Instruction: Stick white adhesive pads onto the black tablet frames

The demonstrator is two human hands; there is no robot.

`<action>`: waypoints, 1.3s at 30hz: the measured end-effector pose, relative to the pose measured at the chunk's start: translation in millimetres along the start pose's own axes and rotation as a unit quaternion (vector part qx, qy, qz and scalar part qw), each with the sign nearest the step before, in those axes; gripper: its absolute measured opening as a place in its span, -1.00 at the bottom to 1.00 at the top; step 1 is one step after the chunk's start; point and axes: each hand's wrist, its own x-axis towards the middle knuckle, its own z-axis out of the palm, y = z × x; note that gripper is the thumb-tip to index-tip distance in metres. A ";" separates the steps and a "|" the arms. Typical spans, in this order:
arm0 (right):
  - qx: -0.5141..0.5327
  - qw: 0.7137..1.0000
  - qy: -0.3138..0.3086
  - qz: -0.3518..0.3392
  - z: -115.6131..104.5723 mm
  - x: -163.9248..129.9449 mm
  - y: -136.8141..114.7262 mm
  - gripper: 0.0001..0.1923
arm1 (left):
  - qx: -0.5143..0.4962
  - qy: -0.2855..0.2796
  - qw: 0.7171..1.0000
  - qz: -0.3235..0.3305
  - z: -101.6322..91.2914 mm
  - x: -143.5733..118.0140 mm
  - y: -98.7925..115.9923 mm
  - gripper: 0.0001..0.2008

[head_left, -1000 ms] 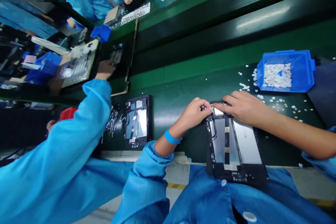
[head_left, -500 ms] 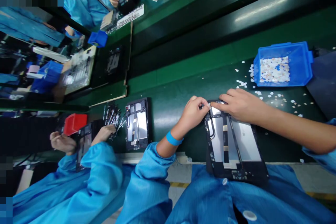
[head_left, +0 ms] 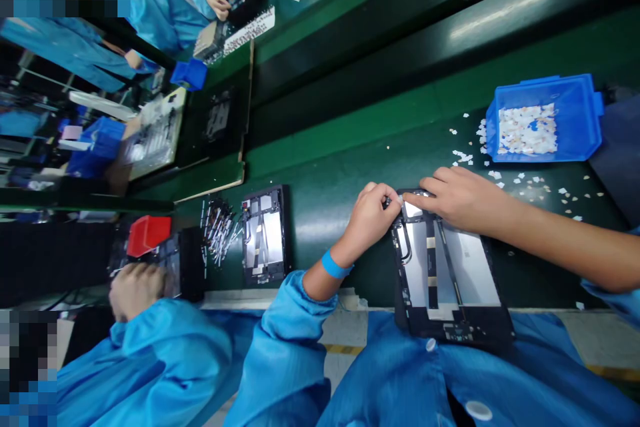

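An open black tablet frame (head_left: 450, 277) with white and silver inner panels lies at the near edge of the green bench, partly over my lap. My left hand (head_left: 369, 217) is curled at its far left corner, fingertips pinched on a small piece I cannot make out. My right hand (head_left: 457, 197) rests flat on the frame's far edge, its index finger pressing at the same corner, touching the left fingertips. A blue band circles my left wrist.
A blue tray (head_left: 575, 127) of white scraps stands at the far right, with scraps scattered around it. A second tablet frame (head_left: 264, 237) and a pile of small metal parts (head_left: 217, 227) lie to the left. A co-worker's hand (head_left: 135, 287) rests near a red box (head_left: 147, 233).
My hands stay at the frame's far corner with hardly any motion. The co-worker on the left pulled an arm back from the far bench down to a device by the red box.
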 end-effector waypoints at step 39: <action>-0.010 1.000 -0.011 -0.006 3.0 -4.5 0.6 -0.55 | -0.177 0.008 0.981 -0.076 17.8 5.4 -10.1 -0.82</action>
